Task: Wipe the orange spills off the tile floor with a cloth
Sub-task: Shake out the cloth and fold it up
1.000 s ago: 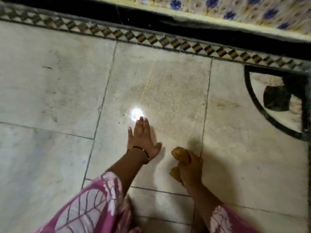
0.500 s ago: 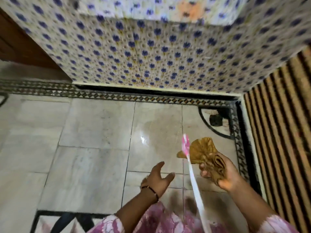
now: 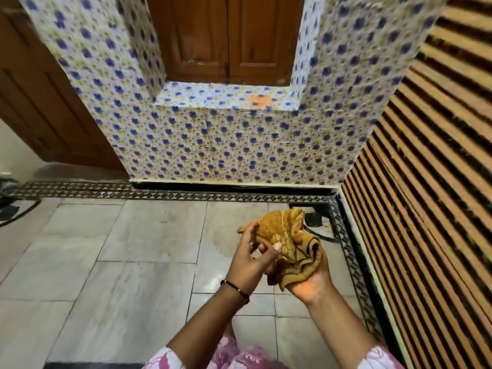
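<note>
Both hands are up off the floor: the right hand (image 3: 306, 275) cradles the crumpled orange-stained cloth (image 3: 287, 243), the left hand (image 3: 253, 254) pinching its edge with its fingers. The pale marble tile floor (image 3: 149, 251) shows only a faint damp patch, so wiping looks nearly finished.

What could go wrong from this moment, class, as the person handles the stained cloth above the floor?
1. The cloth, bunched in both the left hand and the right hand, looks stained orange, so it may smear rather than clean.
2. The orange patch on the tiled ledge could be missed.
</note>
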### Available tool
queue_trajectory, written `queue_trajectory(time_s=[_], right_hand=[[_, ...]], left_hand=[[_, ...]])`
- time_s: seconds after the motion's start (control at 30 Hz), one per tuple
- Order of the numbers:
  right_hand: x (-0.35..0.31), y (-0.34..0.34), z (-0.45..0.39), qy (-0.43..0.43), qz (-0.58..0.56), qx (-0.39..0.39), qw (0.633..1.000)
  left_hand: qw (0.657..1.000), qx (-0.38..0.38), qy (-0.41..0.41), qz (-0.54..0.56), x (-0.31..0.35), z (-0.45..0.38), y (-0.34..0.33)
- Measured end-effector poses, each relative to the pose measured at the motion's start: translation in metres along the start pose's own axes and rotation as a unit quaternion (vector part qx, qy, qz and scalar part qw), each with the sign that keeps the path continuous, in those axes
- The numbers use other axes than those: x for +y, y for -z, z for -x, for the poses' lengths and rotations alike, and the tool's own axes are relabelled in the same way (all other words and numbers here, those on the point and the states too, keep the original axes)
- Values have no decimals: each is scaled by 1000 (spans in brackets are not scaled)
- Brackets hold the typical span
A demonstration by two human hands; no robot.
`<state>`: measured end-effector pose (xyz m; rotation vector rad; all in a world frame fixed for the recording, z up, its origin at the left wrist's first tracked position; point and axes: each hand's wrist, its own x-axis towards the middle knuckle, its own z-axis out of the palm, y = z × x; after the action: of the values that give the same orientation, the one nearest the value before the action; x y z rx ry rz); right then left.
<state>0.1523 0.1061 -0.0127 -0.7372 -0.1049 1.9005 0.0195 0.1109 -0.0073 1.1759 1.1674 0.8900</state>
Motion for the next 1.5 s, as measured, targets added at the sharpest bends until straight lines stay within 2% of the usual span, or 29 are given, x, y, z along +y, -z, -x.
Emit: queue_trajectory(time_s=[0.1,0.2,0.27,0.37,0.43,0.5,0.6,0.7,0.9,0.97,1.07,1.2,1.27,1.33,1.4,1.5], right_hand=[[7,-7,44,22,-8,-56,998],[15,-11,77,37,-42,-90,994],[22,-15,96,25,-66,-108,992],[26,-13,108,11,-88,-78,993],[34,-22,118,19,-109,-92,990],[44,-29,120,61,-89,-99,989],[51,-38,119,108,-27,-125,986],[62,-59,118,99,-58,-167,979],[72,-76,112,129,1,-135,982],[70,-73,113,138,21,-136,981],[67,-67,120,140,46,-108,983],[66,-68,134,104,31,-140,984],[65,-71,136,94,37,-113,988],[60,-72,136,92,108,-77,987],[51,-78,141,119,253,-43,959],[26,-95,148,179,462,-57,867]], left_hand=[[985,-44,-23,-167,2,41,-13],[941,-57,-37,-333,8,80,-25],[926,-42,-67,-369,10,100,-30],[935,-8,-128,-331,19,115,-29],[945,0,-151,-289,25,119,-25],[946,6,-170,-276,32,123,-20],[951,42,-176,-252,42,130,-11],[961,119,-143,-205,51,134,3],[955,170,-175,-171,68,144,28],[961,184,-166,-125,78,139,41],[971,167,-161,-61,106,129,63],[957,124,-214,-150,156,122,81],[956,85,-213,-182,176,122,82],[945,39,-205,-251,189,127,82],[921,-25,-213,-324,200,131,82],[870,-91,-222,-431,213,142,79]])
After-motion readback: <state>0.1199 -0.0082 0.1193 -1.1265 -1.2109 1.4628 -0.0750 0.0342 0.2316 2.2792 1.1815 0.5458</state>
